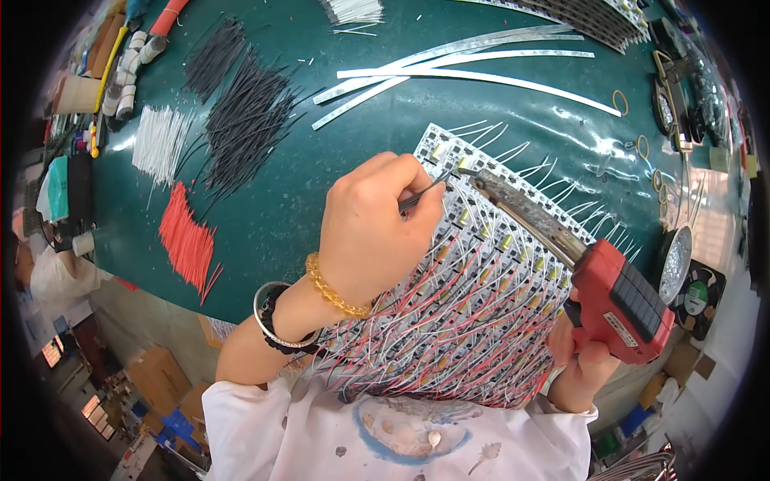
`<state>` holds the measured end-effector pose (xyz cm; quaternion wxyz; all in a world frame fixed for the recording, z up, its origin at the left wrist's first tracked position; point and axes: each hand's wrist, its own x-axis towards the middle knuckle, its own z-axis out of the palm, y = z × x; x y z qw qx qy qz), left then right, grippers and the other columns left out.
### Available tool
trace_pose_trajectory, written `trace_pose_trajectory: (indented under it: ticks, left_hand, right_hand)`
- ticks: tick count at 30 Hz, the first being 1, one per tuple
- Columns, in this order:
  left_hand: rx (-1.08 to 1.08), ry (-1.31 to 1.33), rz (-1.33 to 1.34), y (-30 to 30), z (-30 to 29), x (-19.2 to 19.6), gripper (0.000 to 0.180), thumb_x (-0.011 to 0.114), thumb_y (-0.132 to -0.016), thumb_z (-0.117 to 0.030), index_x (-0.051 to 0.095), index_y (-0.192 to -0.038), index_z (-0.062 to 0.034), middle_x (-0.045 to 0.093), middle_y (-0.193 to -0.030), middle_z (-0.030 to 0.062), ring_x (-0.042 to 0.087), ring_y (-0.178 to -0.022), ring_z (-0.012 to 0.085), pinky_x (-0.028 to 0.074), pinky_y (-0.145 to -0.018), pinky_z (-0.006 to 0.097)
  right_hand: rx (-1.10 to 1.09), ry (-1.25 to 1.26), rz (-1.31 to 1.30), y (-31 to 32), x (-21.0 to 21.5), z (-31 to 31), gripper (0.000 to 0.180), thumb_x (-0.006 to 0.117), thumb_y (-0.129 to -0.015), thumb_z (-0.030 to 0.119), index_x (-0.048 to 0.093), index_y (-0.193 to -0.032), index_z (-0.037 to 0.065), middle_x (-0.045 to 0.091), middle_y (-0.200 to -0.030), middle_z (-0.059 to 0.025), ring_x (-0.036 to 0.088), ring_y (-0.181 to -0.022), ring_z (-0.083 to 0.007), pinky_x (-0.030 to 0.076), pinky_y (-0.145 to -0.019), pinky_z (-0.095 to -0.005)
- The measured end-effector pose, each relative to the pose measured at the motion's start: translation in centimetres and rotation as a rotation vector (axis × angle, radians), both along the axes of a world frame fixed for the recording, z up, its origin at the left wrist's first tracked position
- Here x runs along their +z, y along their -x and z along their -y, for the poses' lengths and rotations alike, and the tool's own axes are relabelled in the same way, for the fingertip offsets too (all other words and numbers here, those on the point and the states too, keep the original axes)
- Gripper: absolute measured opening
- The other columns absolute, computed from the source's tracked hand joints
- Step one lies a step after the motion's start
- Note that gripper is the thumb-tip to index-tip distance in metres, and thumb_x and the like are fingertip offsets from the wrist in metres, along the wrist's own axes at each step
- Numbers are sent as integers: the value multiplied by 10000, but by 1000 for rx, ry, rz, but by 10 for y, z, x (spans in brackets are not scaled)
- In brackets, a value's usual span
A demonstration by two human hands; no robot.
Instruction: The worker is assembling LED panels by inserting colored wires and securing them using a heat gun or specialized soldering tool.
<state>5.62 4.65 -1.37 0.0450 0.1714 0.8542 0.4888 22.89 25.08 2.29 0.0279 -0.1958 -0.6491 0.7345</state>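
My left hand is closed, pinching a few short black wires whose ends reach down to the top part of a white circuit board panel. Rows of small components cover the panel, and many red and white wires stick out over its lower part. My right hand grips a red soldering gun by its handle. The gun's long, dirty metal barrel points up and left, and its tip is close to the wire ends at the panel. Whether tip and wire touch, I cannot tell.
On the green table lie piles of black wires, white wires and red wires. Long white strips lie at the back, near stacked panels. A round dish stands at the right edge.
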Motion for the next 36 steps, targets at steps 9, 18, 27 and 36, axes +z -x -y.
trace_pose_trajectory:
  ticks: [9, 18, 27, 36]
  left_hand:
    - [-3, 14, -55, 1, -1, -4, 168, 679, -727, -6, 528, -657, 17, 484, -589, 50, 405, -482, 96, 314, -445, 262]
    - [30, 69, -127, -4, -4, -6, 166, 668, -711, 6, 513, -652, 8, 475, -600, 74, 438, -485, 159, 341, -457, 288]
    - [13, 67, -145, -4, -4, -6, 158, 661, -716, -1, 517, -653, 12, 476, -593, 81, 445, -480, 171, 345, -454, 298]
    - [-161, 201, 29, 3, 37, 40, 128, 676, -803, -50, 584, -747, 21, 576, -651, 54, 502, -546, 64, 382, -481, 232]
  right_hand:
    - [25, -67, -36, 2, -8, 1, 693, 612, -839, 497, 429, -1125, -108, 447, -469, -27, 412, -353, -111, 332, -362, -239]
    - [-4, -77, 78, -5, -5, -3, 744, 722, -743, 483, 453, -1209, -31, 501, -597, -10, 468, -461, -101, 364, -437, -250]
    - [-35, -124, -88, 0, -8, 6, 780, 593, -838, 525, 389, -1185, -143, 444, -475, -7, 389, -356, -89, 331, -377, -237]
    - [-134, -200, -160, -8, -5, 0, 790, 586, -837, 540, 390, -1180, -143, 407, -450, 2, 388, -345, -88, 307, -355, -227]
